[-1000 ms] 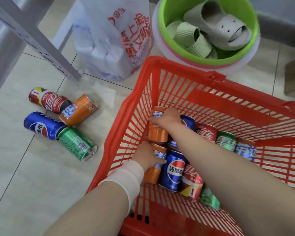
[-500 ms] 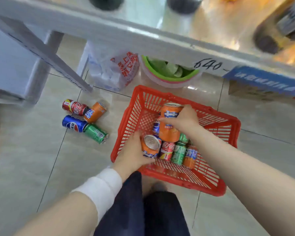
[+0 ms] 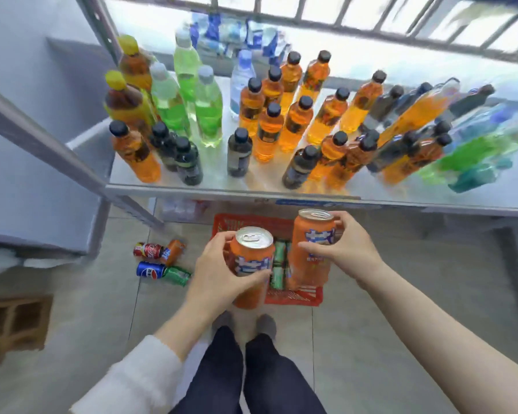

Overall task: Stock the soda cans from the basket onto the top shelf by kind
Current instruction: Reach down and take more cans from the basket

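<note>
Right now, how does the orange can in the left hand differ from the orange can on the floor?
The held orange can stands upright, silver top showing; the floor orange can lies on its side. The held one is gripped by the left hand above the basket; the floor one rests untouched on the tiles beside a red can. Both are orange with a blue-and-white label.

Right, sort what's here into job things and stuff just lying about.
Job: orange can in left hand; second orange can in right hand; red basket; green cans in it; shelf.
Lying about: bottles on the shelf; four cans on the floor.
</note>
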